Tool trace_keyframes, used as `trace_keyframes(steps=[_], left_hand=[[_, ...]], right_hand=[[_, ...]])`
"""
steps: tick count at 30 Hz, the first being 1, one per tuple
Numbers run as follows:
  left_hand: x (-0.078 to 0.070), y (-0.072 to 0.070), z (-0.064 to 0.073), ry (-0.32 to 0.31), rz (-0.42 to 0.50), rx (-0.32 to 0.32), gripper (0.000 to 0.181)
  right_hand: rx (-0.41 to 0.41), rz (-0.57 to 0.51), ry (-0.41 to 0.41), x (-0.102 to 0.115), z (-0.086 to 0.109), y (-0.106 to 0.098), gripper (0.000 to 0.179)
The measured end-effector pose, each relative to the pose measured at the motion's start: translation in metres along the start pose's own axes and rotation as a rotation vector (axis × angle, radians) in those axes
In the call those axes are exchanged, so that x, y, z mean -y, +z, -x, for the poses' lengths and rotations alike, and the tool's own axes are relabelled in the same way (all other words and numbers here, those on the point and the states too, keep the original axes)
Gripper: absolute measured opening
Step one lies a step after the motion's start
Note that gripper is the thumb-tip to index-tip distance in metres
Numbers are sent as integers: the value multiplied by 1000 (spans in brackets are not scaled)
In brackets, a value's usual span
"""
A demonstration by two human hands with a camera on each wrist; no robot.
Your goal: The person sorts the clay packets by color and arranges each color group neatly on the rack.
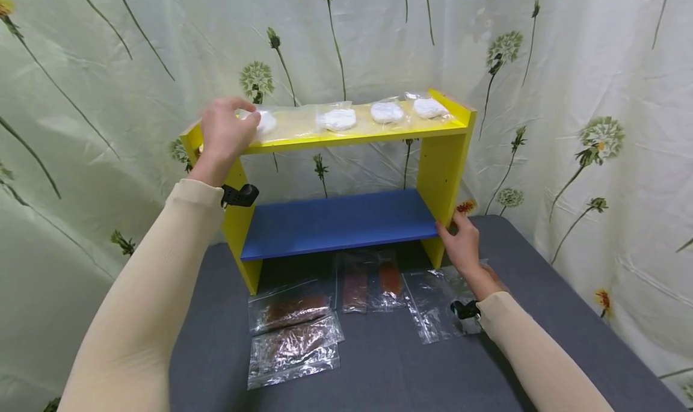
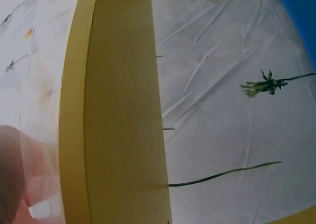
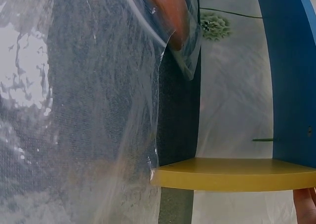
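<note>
A small shelf unit, with yellow sides (image 1: 445, 177) and a blue lower board (image 1: 341, 219), stands on the table. My left hand (image 1: 224, 126) is at the left end of its yellow top board (image 1: 303, 142), thumb and forefinger pinching a clear bag with a white round pad (image 1: 265, 122) in it. In the left wrist view, clear film overlaps the hand (image 2: 34, 169) beside the yellow side panel (image 2: 123, 105). Lower right, my right hand (image 1: 460, 240) grips the right side panel near the blue board. In the right wrist view, fingers (image 3: 303, 204) show at the yellow panel (image 3: 237, 179).
More bagged white pads (image 1: 338, 119) lie along the top board. On the dark table (image 1: 390, 364) are several zip bags with reddish-brown contents (image 1: 298, 307). Another clear bag (image 1: 433, 304) lies under my right wrist. A flower-print curtain (image 1: 541, 99) hangs behind.
</note>
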State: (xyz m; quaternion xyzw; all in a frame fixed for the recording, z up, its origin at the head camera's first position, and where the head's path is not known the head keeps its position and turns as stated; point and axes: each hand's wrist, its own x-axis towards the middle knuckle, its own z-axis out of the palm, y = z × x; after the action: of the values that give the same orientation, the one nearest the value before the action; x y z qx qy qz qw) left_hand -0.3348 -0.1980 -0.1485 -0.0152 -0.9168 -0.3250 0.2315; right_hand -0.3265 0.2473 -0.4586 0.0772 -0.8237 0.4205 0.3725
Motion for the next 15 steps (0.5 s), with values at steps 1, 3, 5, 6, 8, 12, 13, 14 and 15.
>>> trace_keyframes(steps=[1, 3, 5, 6, 8, 12, 13, 14, 15], left_hand=[[0, 0, 1, 11, -5, 9, 41], [-1, 0, 4, 30, -20, 28, 42], [-2, 0, 6, 54, -38, 44, 43], [-2, 0, 7, 64, -46, 50, 43], [-1, 0, 8, 82, -62, 58, 43], [2, -1, 7, 89, -73, 76, 44], [4, -1, 6, 85, -70, 83, 45], [5, -2, 6, 79, -69, 89, 45], [5, -3, 5, 68, -64, 98, 46]], right_hand=[[-2, -1, -3, 0, 0, 0, 36], [-5, 3, -6, 0, -1, -1, 35], [-10, 5, -12, 0, -1, -1, 34], [-11, 4, -14, 0, -1, -1, 34], [-12, 4, -16, 0, -1, -1, 33], [-13, 3, -19, -1, -1, 0, 32], [-13, 4, -18, -1, -1, 0, 32], [-12, 5, -17, -1, 0, 1, 32], [-12, 4, -15, -1, 0, 1, 32]])
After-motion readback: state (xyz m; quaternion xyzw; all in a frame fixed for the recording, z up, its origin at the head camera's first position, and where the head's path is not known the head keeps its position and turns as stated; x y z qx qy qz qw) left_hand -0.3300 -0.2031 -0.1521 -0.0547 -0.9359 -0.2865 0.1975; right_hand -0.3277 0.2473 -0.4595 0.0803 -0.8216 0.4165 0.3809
